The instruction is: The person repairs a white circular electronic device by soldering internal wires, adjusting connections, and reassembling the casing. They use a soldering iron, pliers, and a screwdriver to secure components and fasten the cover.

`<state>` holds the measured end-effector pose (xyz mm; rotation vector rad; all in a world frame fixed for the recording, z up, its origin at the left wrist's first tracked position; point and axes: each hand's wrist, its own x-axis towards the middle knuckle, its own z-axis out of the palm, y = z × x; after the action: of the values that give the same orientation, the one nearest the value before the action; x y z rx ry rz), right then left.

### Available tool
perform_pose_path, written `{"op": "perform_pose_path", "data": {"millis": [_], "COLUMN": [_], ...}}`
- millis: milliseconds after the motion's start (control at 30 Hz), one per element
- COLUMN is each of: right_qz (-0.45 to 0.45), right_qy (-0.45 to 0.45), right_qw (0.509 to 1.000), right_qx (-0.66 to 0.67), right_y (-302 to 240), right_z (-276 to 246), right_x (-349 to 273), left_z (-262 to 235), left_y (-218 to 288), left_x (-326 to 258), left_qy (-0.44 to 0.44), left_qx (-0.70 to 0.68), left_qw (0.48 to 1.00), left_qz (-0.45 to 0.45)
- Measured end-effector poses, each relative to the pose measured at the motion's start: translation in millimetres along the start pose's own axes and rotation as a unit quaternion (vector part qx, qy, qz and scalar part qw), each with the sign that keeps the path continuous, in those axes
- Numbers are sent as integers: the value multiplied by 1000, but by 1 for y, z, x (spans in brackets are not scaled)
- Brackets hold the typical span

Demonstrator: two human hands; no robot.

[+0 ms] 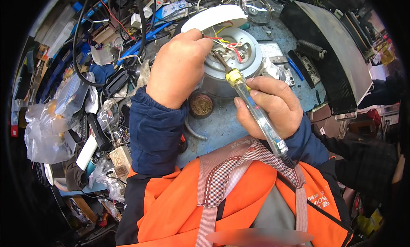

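Observation:
My right hand (pixel 272 106) grips a soldering iron (pixel 252 102) with a clear handle and yellow collar; its tip reaches into the red, white and yellow wires (pixel 228 45) on the open underside of a round grey appliance (pixel 239 55). My left hand (pixel 178 67) rests on the appliance's left rim, its fingers pinching the wires by the tip. A white lid (pixel 213 17) leans behind the appliance.
A small round tin (pixel 201 105) sits on the blue bench (pixel 222 127) below the appliance. Cables, plastic bags and parts crowd the left side. A meter (pixel 273 52), a glass lid (pixel 255 8) and a dark metal case (pixel 337 55) lie to the right.

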<state>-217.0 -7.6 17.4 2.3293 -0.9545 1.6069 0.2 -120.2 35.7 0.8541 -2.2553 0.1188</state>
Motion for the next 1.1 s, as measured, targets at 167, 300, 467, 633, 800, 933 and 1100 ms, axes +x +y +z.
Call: {"op": "perform_pose_path", "data": {"millis": [167,300,467,633,800,933,1100], "right_qz": [1,-4,-2,-1,-7,-5,1], "right_qy": [-10,-4,7,5,3,2,14], "right_qw": [1000,1000,1000,1000,1000,1000,1000], "right_qx": [5,5,1,4,10,13,12], "right_y": [-1,0,0,0,1,1,1], "right_z": [1,2,2,3,3,4,3], "right_x": [0,0,-1,-1,-1,-1,-1], "left_z": [0,0,0,-2,-1,-1,0], "left_y": [3,1,2,1,0,0,-1], "left_x": [2,2,2,3,2,2,2], "left_qy": [-6,-11,-9,-16,-23,-25,-27], "left_qx": [11,8,6,4,15,17,19], "left_qw": [1000,1000,1000,1000,1000,1000,999], "left_qz": [-15,-6,-2,1,-2,-1,3]}}
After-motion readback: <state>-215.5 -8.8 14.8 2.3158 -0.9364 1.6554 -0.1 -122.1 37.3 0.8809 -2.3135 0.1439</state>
